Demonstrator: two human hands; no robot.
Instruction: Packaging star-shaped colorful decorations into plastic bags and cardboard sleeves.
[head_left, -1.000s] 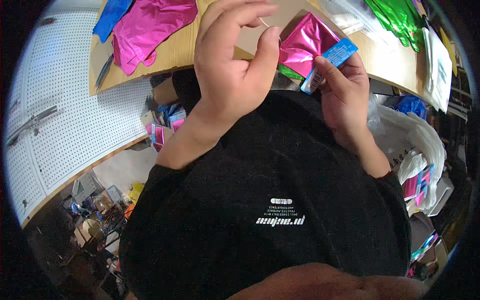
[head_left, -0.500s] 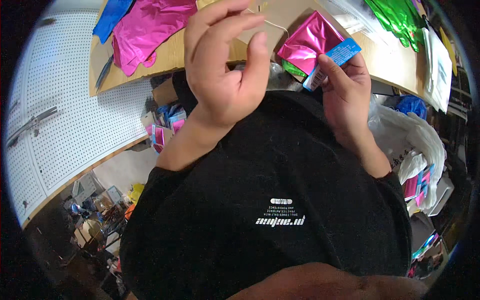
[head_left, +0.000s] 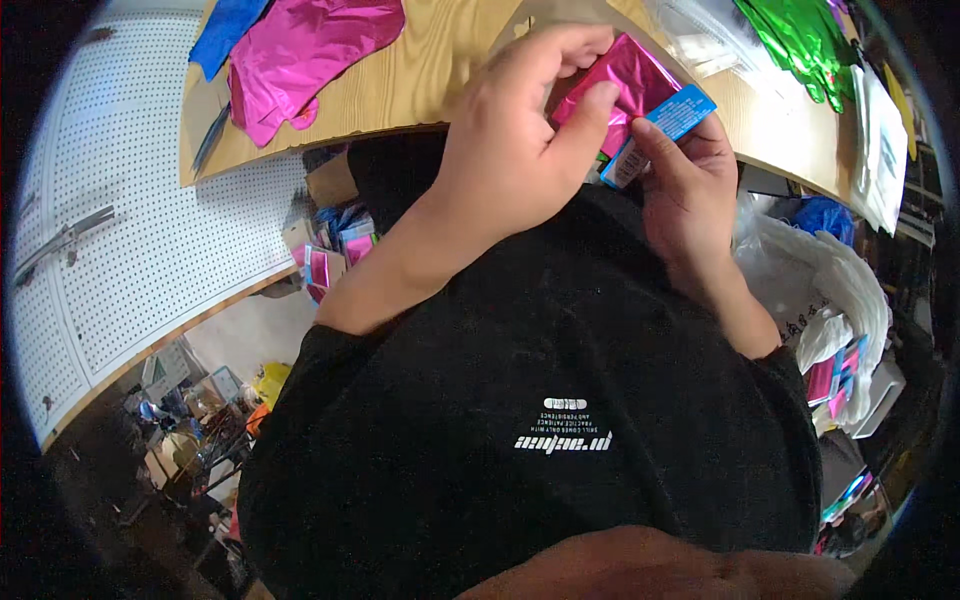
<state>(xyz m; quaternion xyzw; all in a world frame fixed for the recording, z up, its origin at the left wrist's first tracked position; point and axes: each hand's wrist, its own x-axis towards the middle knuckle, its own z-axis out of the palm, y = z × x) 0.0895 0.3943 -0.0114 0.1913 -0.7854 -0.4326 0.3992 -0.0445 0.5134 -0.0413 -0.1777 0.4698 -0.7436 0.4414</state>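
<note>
A folded pink foil packet (head_left: 650,80), shiny and creased, is held up over the table's near edge. Along its lower right side runs a blue printed card strip (head_left: 679,112) with a white barcode patch. My right hand (head_left: 690,190) pinches this strip between thumb and fingers. From the left, my left hand (head_left: 530,140) grips the foil, its thumb across the front and its fingers curled round the far edge. Those fingertips are partly hidden behind the packet. Only a sliver of green shows below the foil.
Flat pink foil (head_left: 300,60) and blue foil (head_left: 232,32) lie on the wooden table (head_left: 400,85) at left. Green foil (head_left: 800,50) and clear plastic lie at far right. A white bag (head_left: 840,270) with packets hangs at right; a white perforated board (head_left: 130,200) stands left.
My left hand has moved right from raised, loosely spread fingers onto the foil packet and closed on it. My right hand stays nearly in place, still pinching the card strip.
</note>
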